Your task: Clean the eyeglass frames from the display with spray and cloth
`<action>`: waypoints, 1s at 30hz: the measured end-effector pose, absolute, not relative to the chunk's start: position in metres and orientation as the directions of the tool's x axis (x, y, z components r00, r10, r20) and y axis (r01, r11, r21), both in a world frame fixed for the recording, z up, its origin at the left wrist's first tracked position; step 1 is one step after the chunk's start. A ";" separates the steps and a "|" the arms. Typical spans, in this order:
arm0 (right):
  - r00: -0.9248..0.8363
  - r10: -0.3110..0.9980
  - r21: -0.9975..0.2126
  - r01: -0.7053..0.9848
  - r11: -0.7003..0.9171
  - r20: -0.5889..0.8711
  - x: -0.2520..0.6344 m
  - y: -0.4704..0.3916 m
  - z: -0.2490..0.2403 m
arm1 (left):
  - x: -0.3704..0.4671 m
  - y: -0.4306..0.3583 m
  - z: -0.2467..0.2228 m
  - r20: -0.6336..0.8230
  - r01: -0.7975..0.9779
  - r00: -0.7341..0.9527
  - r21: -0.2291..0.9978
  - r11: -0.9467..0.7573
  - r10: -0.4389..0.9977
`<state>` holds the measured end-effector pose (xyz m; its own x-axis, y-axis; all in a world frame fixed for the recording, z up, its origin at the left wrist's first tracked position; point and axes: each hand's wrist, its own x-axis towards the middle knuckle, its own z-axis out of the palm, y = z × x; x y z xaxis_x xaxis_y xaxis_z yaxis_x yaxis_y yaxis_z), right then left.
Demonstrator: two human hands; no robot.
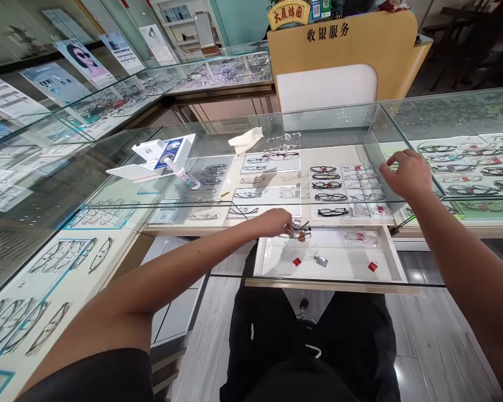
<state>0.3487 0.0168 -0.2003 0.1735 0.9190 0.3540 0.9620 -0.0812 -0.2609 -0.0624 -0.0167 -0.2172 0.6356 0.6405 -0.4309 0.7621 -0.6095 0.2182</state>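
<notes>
My left hand is closed on a pair of glasses over the back left of an open white drawer. Two red tags and a small silver packet lie in the drawer, with clear-wrapped glasses at its back right. My right hand is raised over the glass counter near its upright divider, thumb and forefinger curled close together. Whether anything is between them cannot be made out.
On the glass counter stand a white cloth, an opened blue-and-white box and a spray bottle. Rows of glasses lie beneath the glass. The drawer juts toward my lap. A wooden cashier desk stands beyond.
</notes>
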 end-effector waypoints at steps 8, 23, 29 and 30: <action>0.162 0.926 -0.231 0.969 -0.084 0.342 0.347 0.019 -0.198 | -0.070 0.065 -0.256 -0.364 0.821 0.543 0.043 -0.569 0.756; 0.162 0.937 -0.244 0.966 -0.085 0.311 0.347 0.023 -0.197 | -0.092 0.092 -0.298 -0.386 0.802 0.554 0.010 -0.597 0.738; 0.160 0.935 -0.220 0.971 -0.092 0.315 0.347 0.023 -0.198 | -0.091 0.092 -0.292 -0.348 0.815 0.548 0.017 -0.580 0.761; 0.159 0.936 -0.219 0.972 -0.091 0.315 0.346 0.023 -0.198 | -0.091 0.094 -0.292 -0.336 0.818 0.546 0.016 -0.575 0.767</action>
<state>0.3463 0.0232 -0.1976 0.1586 0.9358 0.3148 0.9715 -0.0911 -0.2188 -0.0912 0.0942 -0.2922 0.5460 0.7674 -0.3362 0.8179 -0.5751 0.0155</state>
